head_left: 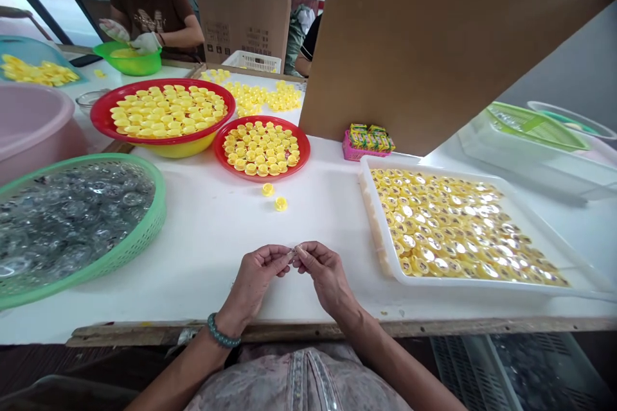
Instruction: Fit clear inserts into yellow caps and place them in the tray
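Observation:
My left hand (263, 276) and my right hand (322, 270) meet fingertip to fingertip above the white table (207, 250), near its front edge. Both are closed in a pinch on a small, clear-looking piece (292, 253), mostly hidden by the fingers, so its kind does not show. Beyond them lie two small yellow cups, one nearer (281, 204) and one farther (268, 189). Farther back, a red plate (303, 164) holds many yellow cups. On the left stands a green basket (159, 186) full of clear plastic pieces.
At right a white tray (380, 250) holds rows of yellow cups with shiny covers. A pink basket (354, 153) of small packets stands beside a large cardboard sheet (409, 45). A red basin (103, 119) of yellow pieces sits back left. A gloved co-worker (161, 13) handles a green bowl (139, 65).

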